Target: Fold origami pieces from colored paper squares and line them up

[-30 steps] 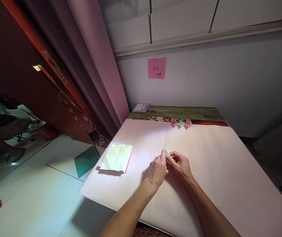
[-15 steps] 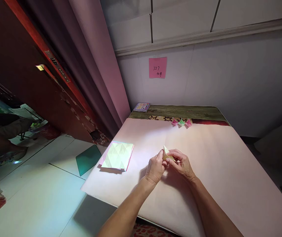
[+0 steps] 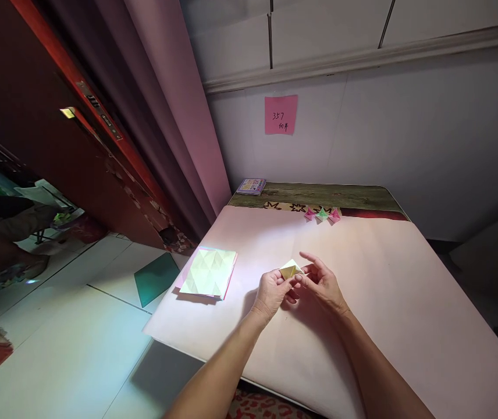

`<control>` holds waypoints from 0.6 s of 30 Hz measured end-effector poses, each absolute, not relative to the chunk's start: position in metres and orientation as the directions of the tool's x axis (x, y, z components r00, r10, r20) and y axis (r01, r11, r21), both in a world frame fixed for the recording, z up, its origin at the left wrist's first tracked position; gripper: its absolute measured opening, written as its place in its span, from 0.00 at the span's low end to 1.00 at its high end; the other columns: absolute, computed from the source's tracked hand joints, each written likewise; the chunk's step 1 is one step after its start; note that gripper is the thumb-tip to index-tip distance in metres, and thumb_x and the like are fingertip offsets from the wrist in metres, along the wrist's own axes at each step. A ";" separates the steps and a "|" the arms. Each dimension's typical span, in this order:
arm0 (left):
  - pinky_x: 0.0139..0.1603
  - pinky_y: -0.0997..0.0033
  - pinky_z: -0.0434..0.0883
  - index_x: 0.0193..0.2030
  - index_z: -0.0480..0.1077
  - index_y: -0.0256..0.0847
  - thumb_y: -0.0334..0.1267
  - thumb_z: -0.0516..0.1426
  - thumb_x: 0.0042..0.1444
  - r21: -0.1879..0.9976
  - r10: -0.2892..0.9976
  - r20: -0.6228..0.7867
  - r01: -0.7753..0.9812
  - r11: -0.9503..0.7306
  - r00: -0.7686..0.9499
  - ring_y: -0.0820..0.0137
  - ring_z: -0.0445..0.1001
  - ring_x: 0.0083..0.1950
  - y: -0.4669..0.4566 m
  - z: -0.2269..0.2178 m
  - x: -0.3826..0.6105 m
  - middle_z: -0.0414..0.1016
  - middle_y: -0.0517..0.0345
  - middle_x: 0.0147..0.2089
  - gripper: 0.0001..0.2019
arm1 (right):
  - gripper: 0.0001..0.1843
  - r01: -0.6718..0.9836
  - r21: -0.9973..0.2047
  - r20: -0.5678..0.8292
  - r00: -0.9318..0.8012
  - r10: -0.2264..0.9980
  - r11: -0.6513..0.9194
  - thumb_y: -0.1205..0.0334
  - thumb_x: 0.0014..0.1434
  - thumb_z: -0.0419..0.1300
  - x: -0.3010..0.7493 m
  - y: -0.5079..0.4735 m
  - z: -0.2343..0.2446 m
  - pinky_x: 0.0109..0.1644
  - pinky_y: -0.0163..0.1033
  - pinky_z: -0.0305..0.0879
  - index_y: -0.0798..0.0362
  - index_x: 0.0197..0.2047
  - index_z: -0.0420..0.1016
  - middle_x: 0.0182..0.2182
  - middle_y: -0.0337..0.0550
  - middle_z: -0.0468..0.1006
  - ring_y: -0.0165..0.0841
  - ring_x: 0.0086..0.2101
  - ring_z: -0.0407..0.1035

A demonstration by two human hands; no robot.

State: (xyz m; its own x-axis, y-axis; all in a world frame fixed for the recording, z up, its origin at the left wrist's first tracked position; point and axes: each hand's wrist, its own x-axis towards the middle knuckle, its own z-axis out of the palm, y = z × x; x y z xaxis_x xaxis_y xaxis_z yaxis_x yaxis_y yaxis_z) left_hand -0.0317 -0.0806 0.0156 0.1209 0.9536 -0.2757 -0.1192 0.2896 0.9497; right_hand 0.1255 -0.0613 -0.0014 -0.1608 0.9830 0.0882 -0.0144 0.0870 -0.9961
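Note:
A small piece of folded yellow origami paper [image 3: 291, 270] is held above the table between both hands. My left hand [image 3: 271, 294] pinches its left and lower side, thumb on top. On the other side, my right hand [image 3: 321, 284] grips the right corner with thumb and fingers, while its index finger sticks up off the paper. The fingertips cover part of the lower edge. To the left lies a stack of square paper sheets [image 3: 210, 272], a pale yellow patterned one on top.
Three small folded paper pieces, two pink and one green [image 3: 322, 215], stand at the back of the table [image 3: 388, 314]. A small pack [image 3: 251, 186] lies at the far left corner. A pink note [image 3: 281, 115] is on the wall. Beyond the open door [image 3: 113, 174], a person's leg [image 3: 9, 233] shows.
The folded paper has been turned and now shows a flatter, wider face instead of an upright point. My right index finger has lifted off it. The view has shifted slightly.

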 end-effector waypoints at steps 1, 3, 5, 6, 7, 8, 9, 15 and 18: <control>0.22 0.74 0.71 0.40 0.72 0.32 0.48 0.67 0.46 0.935 0.943 -0.301 -0.150 0.320 0.139 0.73 0.73 0.22 -0.080 0.016 -0.031 0.78 0.52 0.30 0.21 | 0.32 -0.048 -0.998 0.039 -0.177 0.983 0.031 0.46 0.52 0.67 0.125 -0.061 0.000 0.31 0.36 0.67 0.53 0.57 0.72 0.32 0.40 0.75 0.30 0.26 0.68; 0.20 0.75 0.70 0.38 0.72 0.32 0.48 0.68 0.45 0.920 0.926 -0.335 -0.152 0.362 0.177 0.73 0.73 0.21 -0.080 0.017 -0.029 0.78 0.52 0.29 0.22 | 0.26 -0.090 -0.995 -0.032 -0.208 0.978 -0.052 0.44 0.51 0.67 0.126 -0.061 0.003 0.30 0.36 0.65 0.55 0.46 0.77 0.29 0.41 0.75 0.30 0.27 0.68; 0.18 0.77 0.69 0.36 0.72 0.32 0.48 0.67 0.45 0.919 0.912 -0.357 -0.100 0.382 0.202 0.73 0.72 0.19 -0.079 0.017 -0.028 0.77 0.53 0.25 0.20 | 0.23 -0.109 -0.990 -0.063 -0.205 0.977 -0.087 0.42 0.51 0.67 0.127 -0.060 0.005 0.29 0.36 0.64 0.55 0.38 0.78 0.27 0.41 0.76 0.31 0.26 0.67; 0.18 0.77 0.68 0.35 0.72 0.33 0.48 0.67 0.45 0.919 0.907 -0.366 -0.073 0.388 0.208 0.73 0.72 0.19 -0.079 0.016 -0.028 0.76 0.54 0.25 0.19 | 0.23 -0.114 -0.989 -0.068 -0.194 0.979 -0.091 0.42 0.50 0.67 0.127 -0.060 0.005 0.29 0.35 0.63 0.55 0.35 0.78 0.27 0.41 0.76 0.31 0.26 0.67; 0.18 0.77 0.68 0.34 0.71 0.33 0.48 0.67 0.45 0.918 0.903 -0.374 -0.055 0.393 0.212 0.73 0.72 0.19 -0.079 0.016 -0.027 0.76 0.54 0.24 0.19 | 0.22 -0.119 -0.989 -0.069 -0.181 0.981 -0.091 0.42 0.50 0.68 0.127 -0.059 0.005 0.29 0.35 0.62 0.55 0.33 0.77 0.26 0.40 0.75 0.30 0.26 0.66; 0.18 0.77 0.68 0.33 0.71 0.33 0.49 0.68 0.44 0.915 0.899 -0.383 -0.045 0.400 0.215 0.73 0.73 0.19 -0.078 0.015 -0.027 0.76 0.53 0.25 0.20 | 0.22 -0.123 -0.988 -0.071 -0.166 0.984 -0.092 0.42 0.50 0.68 0.128 -0.058 0.005 0.28 0.34 0.62 0.55 0.31 0.76 0.25 0.39 0.74 0.30 0.26 0.65; 0.18 0.76 0.69 0.33 0.71 0.34 0.50 0.68 0.43 0.912 0.894 -0.390 -0.041 0.408 0.221 0.72 0.73 0.20 -0.078 0.015 -0.026 0.77 0.53 0.25 0.21 | 0.22 -0.130 -0.987 -0.076 -0.148 0.986 -0.096 0.42 0.49 0.68 0.127 -0.058 0.005 0.28 0.34 0.61 0.54 0.29 0.75 0.24 0.39 0.73 0.30 0.25 0.65; 0.20 0.75 0.70 0.38 0.71 0.34 0.58 0.65 0.46 0.897 0.883 -0.426 -0.031 0.440 0.198 0.69 0.77 0.23 -0.074 0.013 -0.024 0.78 0.51 0.27 0.26 | 0.22 -0.179 -0.976 -0.116 -0.075 0.990 -0.127 0.42 0.46 0.70 0.124 -0.055 0.004 0.26 0.34 0.62 0.53 0.28 0.74 0.21 0.36 0.71 0.28 0.22 0.63; 0.21 0.76 0.71 0.39 0.71 0.35 0.55 0.65 0.47 0.910 0.902 -0.396 -0.060 0.411 0.170 0.70 0.77 0.23 -0.073 0.012 -0.023 0.79 0.51 0.29 0.24 | 0.23 -0.166 -0.977 -0.126 -0.064 0.990 -0.135 0.42 0.46 0.70 0.124 -0.054 0.002 0.26 0.34 0.63 0.54 0.30 0.76 0.23 0.38 0.73 0.29 0.23 0.64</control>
